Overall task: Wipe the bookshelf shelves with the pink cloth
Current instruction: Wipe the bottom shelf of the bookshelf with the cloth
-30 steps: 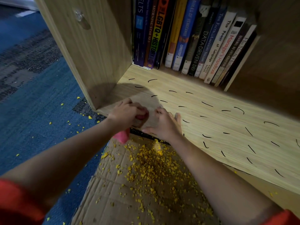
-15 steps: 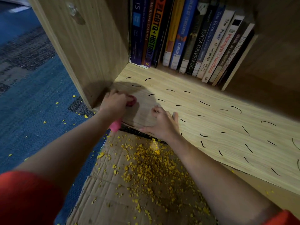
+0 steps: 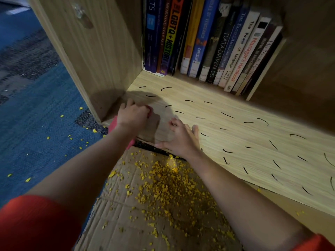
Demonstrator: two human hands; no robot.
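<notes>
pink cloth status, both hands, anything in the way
Left hand grips cloth at shelf's front left corner. Right hand open, resting on shelf. Black marks across shelf; books at back, clear of hands.

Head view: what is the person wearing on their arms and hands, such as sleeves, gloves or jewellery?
The left hand and right hand are bare: no gloves, and no rings, watch or bracelet show. Both forearms are uncovered. Red fabric shows at each lower corner: the left sleeve as a broad patch, the right sleeve as only a sliver.
</notes>
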